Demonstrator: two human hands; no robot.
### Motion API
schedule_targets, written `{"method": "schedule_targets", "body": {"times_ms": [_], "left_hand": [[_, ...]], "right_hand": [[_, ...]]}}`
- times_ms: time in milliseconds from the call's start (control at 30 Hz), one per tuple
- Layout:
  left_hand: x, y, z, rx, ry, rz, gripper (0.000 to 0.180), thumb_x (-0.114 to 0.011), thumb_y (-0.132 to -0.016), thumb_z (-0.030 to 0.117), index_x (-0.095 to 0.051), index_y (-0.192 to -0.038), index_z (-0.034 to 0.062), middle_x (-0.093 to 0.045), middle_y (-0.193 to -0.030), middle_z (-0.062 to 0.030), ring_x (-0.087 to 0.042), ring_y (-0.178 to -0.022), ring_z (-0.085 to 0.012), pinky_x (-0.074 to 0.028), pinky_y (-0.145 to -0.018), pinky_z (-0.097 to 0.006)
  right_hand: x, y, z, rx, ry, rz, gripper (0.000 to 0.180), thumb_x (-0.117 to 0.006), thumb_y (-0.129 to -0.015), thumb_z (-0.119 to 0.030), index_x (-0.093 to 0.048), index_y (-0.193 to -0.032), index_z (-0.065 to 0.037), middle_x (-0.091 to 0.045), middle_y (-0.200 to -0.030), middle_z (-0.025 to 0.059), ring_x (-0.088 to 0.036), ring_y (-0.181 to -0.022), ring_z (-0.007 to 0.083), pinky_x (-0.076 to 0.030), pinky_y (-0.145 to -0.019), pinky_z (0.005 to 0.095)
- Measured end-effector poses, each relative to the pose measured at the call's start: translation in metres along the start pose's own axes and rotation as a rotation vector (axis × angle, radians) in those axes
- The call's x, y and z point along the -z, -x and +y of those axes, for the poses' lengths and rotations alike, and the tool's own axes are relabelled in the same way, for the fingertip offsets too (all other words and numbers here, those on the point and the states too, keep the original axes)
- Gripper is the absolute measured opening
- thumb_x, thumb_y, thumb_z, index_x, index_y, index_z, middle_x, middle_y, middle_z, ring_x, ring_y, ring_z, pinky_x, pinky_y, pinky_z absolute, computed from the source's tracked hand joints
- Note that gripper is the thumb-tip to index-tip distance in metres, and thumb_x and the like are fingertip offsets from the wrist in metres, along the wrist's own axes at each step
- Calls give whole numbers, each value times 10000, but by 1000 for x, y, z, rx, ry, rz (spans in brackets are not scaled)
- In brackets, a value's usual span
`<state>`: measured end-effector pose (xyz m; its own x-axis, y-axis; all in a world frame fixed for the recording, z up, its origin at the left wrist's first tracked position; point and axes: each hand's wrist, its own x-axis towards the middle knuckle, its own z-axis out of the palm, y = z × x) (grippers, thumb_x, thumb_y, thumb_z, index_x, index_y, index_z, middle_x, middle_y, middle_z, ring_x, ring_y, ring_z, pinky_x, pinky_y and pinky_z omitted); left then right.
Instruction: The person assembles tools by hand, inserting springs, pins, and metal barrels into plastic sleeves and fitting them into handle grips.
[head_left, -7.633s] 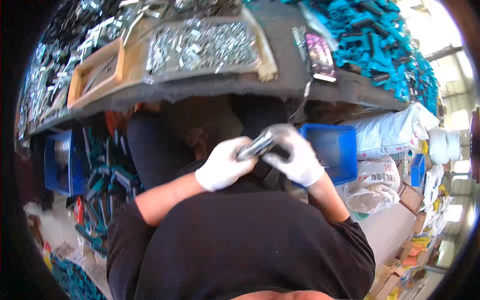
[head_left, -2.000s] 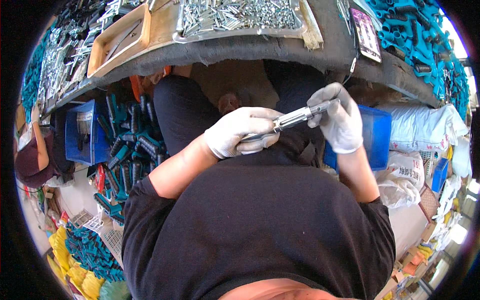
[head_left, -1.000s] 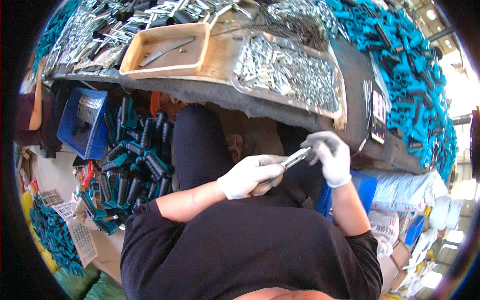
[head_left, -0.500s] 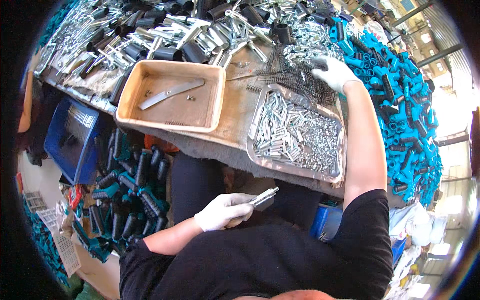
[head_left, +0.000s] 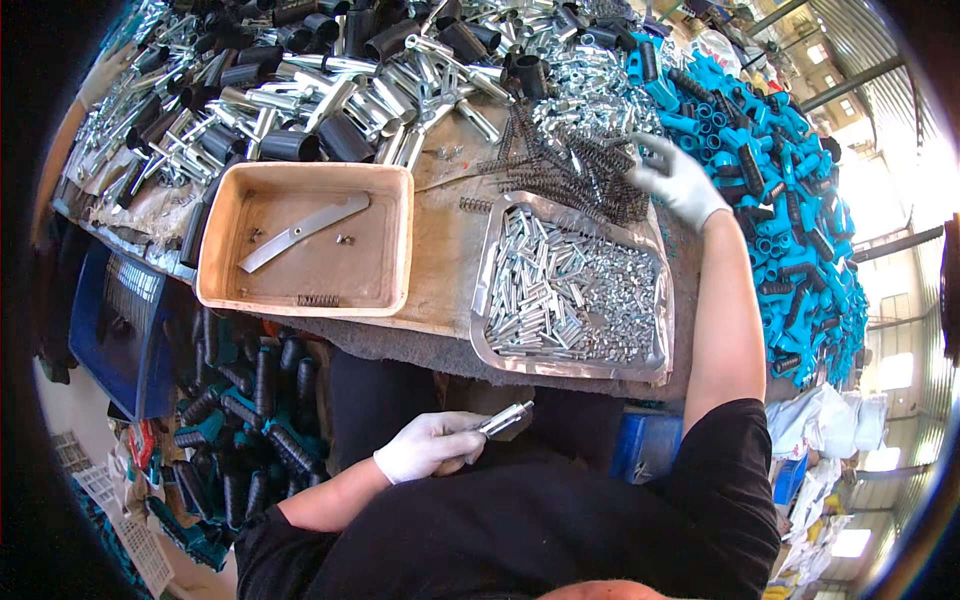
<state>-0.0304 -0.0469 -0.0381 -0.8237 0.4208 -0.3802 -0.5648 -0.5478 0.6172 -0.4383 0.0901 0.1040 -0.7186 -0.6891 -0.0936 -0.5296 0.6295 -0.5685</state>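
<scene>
My left hand [head_left: 430,446], in a white glove, is closed around a silver metal part [head_left: 506,418] with a narrow rod at its tip, held low in front of my body. The fingers cover its rear end. Out at the right, my gloved right hand [head_left: 680,180] is over the edge of a heap of dark coil springs [head_left: 590,170]. Its thumb and fingers are apart and I see nothing between them. Just nearer than the springs lies a metal tray [head_left: 480,330] with silver pins [head_left: 540,280] on one side and small metal pieces [head_left: 625,300] on the other.
Left of the tray stands a beige bin [head_left: 405,240] with a flat metal strip [head_left: 305,232] inside. Silver tubes and black sleeves [head_left: 345,135] pile up behind. Teal tool housings [head_left: 790,200] heap at the right. A blue crate [head_left: 120,330] and dark handles [head_left: 245,420] sit lower left.
The whole view has shifted, so the bench sits lower and further left. My right hand stays by the springs, with its fingers more spread. My left hand still holds the metal part.
</scene>
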Motion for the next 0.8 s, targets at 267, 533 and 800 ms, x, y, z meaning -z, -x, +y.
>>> {"method": "schedule_targets", "body": {"times_ms": [267,533,800], "left_hand": [[-7,-9,-4,-25,-45,-47,473,-529,-952,287,-480,-1309,-19,-502,-769,1,-389,-546,-32,-307,-470,-174],[-8,-7,-10,-45,-77,-15,471,-533,-948,301,-492,-1308,0,-507,-771,14,-396,-540,-31,-305,-453,-177],[-7,-2,-8,-41,-62,-26,489,-533,-947,279,-458,-1349,10,-506,-774,12,-400,-535,-35,-310,-457,-180]], "right_hand": [[-32,1,-34,-33,390,-51,789,-744,-674,-458,-451,-1354,-183,-424,-1342,249,-447,-1242,370,-356,-1058,400],[-22,-5,-5,24,368,96,483,-719,-726,-321,-560,-1123,-97,-549,-1148,201,-519,-1124,341,-398,-988,389],[-23,-18,35,79,99,363,420,-695,-689,-203,-583,-1046,-10,-631,-1008,163,-593,-956,258,-443,-893,340]]}}
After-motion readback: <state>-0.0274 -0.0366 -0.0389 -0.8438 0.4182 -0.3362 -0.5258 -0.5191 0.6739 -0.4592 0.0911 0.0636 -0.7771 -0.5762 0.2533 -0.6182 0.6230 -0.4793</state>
